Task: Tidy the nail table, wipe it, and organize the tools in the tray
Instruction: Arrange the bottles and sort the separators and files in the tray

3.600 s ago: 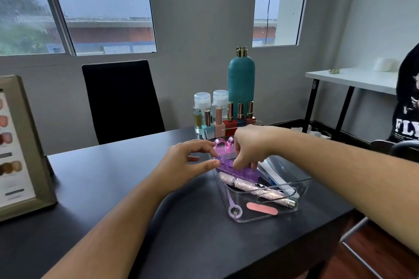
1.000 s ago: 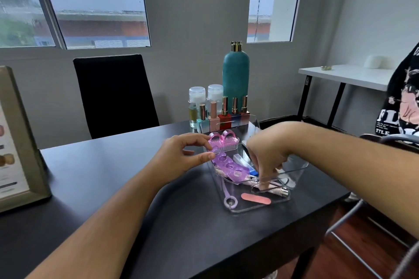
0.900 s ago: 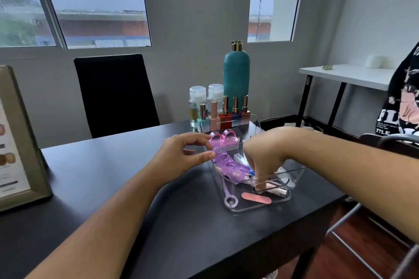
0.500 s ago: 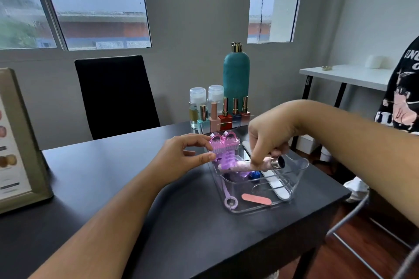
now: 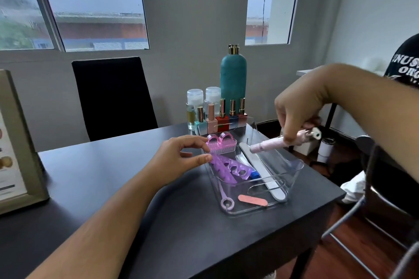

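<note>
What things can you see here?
table: 1, black, underneath everything
clear tray: 1, see-through, on table
nail brush: 1, pink, tray's far-left corner
toe separator: at least 1, purple, in tray
long file: 1, whitish, in tray
small file: 1, pink, tray's near end
nail drill pen: 1, pink, held above tray
polish bottles: 5, mixed colours, behind tray
teal bottle: 1, teal, behind polishes
chair: 1, black, behind table
left hand: 1, holds tray's left rim
right hand: 1, pinches nail drill pen

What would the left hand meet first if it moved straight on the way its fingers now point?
The left hand points right at the clear plastic tray, its fingertips at the near rim. Just beyond lie the pink nail brush and purple toe separator; which comes first is unclear.
</note>
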A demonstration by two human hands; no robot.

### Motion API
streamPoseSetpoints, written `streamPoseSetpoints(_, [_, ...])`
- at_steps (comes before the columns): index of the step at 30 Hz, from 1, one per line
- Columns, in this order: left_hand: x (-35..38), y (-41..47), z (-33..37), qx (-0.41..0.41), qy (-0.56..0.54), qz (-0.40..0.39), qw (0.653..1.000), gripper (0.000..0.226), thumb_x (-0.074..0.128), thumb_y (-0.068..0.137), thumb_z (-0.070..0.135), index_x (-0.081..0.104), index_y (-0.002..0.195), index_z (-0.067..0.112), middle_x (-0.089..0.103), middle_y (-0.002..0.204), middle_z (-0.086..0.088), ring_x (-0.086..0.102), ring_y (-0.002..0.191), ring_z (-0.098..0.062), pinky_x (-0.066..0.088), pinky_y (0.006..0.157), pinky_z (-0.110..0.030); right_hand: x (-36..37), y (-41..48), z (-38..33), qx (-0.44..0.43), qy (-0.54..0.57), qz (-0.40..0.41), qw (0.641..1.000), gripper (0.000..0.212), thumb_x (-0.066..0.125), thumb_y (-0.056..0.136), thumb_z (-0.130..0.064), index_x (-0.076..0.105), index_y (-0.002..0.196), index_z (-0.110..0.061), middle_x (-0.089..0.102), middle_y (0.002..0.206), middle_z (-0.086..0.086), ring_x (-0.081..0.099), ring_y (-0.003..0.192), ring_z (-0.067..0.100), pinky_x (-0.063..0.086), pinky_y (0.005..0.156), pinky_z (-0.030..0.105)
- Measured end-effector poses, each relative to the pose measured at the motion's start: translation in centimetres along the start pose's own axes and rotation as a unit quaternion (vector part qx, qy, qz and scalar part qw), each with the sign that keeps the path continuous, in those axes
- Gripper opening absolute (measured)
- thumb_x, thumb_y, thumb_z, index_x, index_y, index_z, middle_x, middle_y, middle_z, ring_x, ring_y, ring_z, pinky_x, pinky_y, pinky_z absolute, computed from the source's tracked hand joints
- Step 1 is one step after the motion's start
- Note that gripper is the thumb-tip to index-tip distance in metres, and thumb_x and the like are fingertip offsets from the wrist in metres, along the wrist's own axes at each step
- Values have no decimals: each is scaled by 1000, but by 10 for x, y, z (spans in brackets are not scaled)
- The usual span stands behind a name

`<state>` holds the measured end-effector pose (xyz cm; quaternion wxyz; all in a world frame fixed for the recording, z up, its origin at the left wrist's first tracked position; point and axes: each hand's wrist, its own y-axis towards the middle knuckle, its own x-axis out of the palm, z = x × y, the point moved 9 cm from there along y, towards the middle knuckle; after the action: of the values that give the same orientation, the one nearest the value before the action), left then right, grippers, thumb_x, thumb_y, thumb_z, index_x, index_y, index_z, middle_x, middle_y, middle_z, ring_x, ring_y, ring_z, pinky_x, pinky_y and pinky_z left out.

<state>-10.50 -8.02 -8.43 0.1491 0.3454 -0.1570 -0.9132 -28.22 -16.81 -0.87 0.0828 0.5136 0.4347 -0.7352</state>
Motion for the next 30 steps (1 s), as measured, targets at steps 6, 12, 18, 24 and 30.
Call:
streamPoseSetpoints(6, [1,0,-1,-1,1,-2,1000,26,61,66,55,67,84,36,58,109,27,57,102,6,48,81,-11,13,23,-11,17,18,22,999,19,68,73,-27,67,60,-13,54,39,-5,46,32,7,40,42,16])
streamPoseSetpoints(12, [0,-1,-1,-3,-4,-4,1000,27,61,66,54,67,85,35,58,110,26,56,102,6,47,80,-9,17,34,-21,3,66,26,997,22,67,76,-24,64,60,-10,52,39,-4,43,33,9,35,39,14])
streamPoseSetpoints(18, [2,0,0,-6,0,-4,1000,28,60,65,57,66,84,38,58,109,27,57,99,8,46,78,-7,36,53,-24,33,92,18,995,26,68,84,-26,65,73,-3,63,62,6,53,48,13,43,42,16])
streamPoseSetpoints(24, [2,0,-3,-6,-4,-6,1000,30,59,63,61,66,83,39,56,106,32,55,97,15,45,73,-2,39,56,-26,46,103,45,993,25,67,86,-19,60,87,6,65,71,12,57,49,15,48,43,18])
streamPoseSetpoints(30, [1,0,-2,-2,0,0,1000,34,57,62,66,66,82,40,56,105,34,55,99,14,46,74,-5,23,60,-53,-51,60,147,986,13,69,84,-17,65,89,-6,64,70,2,60,58,12,45,49,17])
